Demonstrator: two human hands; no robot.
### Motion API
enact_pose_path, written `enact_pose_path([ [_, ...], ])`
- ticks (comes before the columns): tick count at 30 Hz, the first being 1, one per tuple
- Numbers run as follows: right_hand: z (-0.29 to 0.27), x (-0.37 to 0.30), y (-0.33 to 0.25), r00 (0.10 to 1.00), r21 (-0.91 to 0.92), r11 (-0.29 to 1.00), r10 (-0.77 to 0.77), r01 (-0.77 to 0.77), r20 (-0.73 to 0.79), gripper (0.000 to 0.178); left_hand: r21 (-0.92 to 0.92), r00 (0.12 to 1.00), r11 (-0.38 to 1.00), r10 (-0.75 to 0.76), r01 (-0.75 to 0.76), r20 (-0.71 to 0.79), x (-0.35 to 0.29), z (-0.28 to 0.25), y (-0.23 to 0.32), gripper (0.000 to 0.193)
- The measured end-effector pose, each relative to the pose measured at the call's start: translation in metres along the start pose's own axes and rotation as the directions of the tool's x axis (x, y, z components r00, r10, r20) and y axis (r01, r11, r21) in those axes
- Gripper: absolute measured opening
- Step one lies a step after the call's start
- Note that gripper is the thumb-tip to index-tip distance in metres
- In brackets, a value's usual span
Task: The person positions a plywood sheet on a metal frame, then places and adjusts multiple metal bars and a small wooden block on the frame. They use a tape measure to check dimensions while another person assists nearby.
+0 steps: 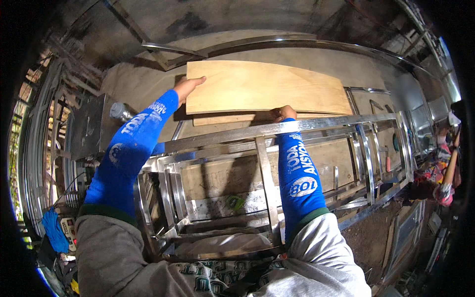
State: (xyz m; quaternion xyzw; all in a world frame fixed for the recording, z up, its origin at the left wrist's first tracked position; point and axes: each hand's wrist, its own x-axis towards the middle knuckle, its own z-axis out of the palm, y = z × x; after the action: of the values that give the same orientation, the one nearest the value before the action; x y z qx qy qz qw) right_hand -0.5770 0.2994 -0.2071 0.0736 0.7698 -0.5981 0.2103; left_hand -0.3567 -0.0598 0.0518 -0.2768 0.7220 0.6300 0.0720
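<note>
A rough workshop, apparently for metalwork: a large frame of shiny metal tubing (pixel 267 183) fills the middle, a plywood panel (pixel 262 89) is beyond its far rail, long metal bars (pixel 32 158) crowd the left, and loose tubing (pixel 170 48) shows at the far side.

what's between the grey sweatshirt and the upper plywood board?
In the head view: a metal frame, blue-sleeved forearms and, nearest the plywood, a lower board's edge.

Both arms (pixel 127 148) reach forward, left thumb (pixel 199 80) extended, right fingers (pixel 283 113) curled.
</note>
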Motion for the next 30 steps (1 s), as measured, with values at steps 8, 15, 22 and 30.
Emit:
enact_pose_path([
  [8, 0.039, -0.079, -0.04, 0.888, -0.821, 0.527, -0.457, 0.221, -0.054, 0.024, -0.143, 0.987, 0.981, 0.141, -0.13, 0.073, 0.032, -0.035, -0.022, 0.087],
  [15, 0.056, -0.147, -0.118, 0.919, -0.762, 0.618, -0.387, 0.195, -0.079, 0.034, 0.407, 0.947, 0.857, 0.311, -0.315, 0.079, 0.041, -0.02, -0.006, 0.109],
  [22, 0.02, -0.193, -0.124, 0.861, -0.89, 0.056, -0.286, 0.453, 0.421, 0.046, 0.872, 0.929, 0.325, 0.167, -0.367, 0.329, 0.028, -0.001, -0.006, 0.12],
  [30, -0.07, -0.334, -0.172, 0.873, -0.872, -0.038, 0.047, 0.487, 0.486, 0.059, 0.854, 0.872, 0.206, 0.23, -0.478, 0.432, 0.046, 0.01, 0.009, 0.12],
])
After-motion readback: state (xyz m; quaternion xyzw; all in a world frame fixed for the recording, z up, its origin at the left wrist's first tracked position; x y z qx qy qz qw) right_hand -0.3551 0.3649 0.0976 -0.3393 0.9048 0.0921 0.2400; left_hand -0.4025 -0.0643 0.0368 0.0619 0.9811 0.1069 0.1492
